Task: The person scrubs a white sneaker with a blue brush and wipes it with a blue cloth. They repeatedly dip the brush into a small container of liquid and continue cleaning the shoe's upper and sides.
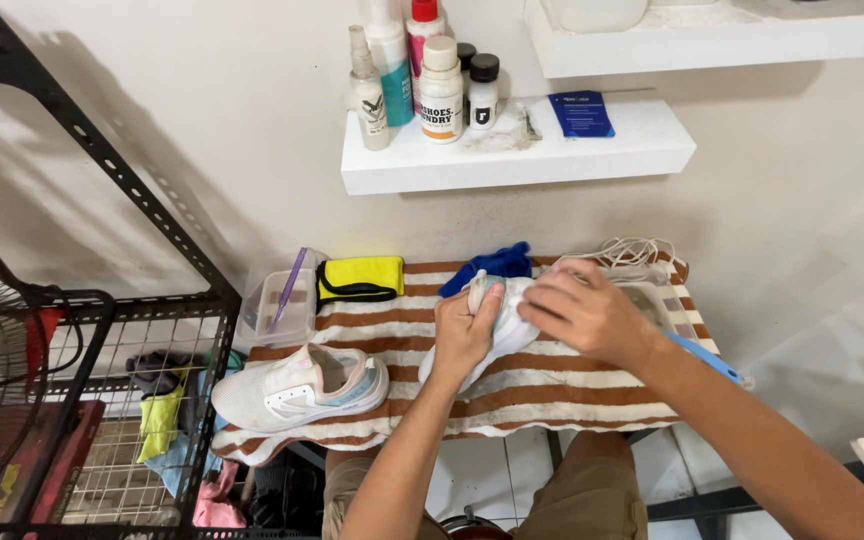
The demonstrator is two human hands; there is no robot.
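— Knees in tan shorts (592, 500) sit closest, under the edge of the striped towel (552, 390) that covers the small table. Above them, both forearms reach forward.

— What are the hands on?

— Both are on one white shoe (504, 335) lying on the towel, right of the middle. The left hand (464, 335) is wrapped around it from the near side, fingers curled closed on it. The right hand (587, 312) lies over the far end, fingers bent down and gripping; whether it also holds a cloth underneath, I cannot tell.

— How would that shoe handle?

— Light, I judge, with a soft fabric upper that gives under the fingers and a firmer sole. Not fragile. If damp it may be a little slippery, so a grip around the sole and heel looks safer than pinching the fabric.

— And around it?

— A second white shoe (302, 390) with pale pink and blue trim lies on its own at the left of the towel, well apart from the hands. Behind are a clear plastic tub (277, 310) with a purple-handled brush, a yellow cloth (359, 278), a blue cloth (492, 264) and loose white laces (632, 250). Bottles (422, 80) stand on the white wall shelf (512, 160). A black wire rack (132, 400) stands at left.
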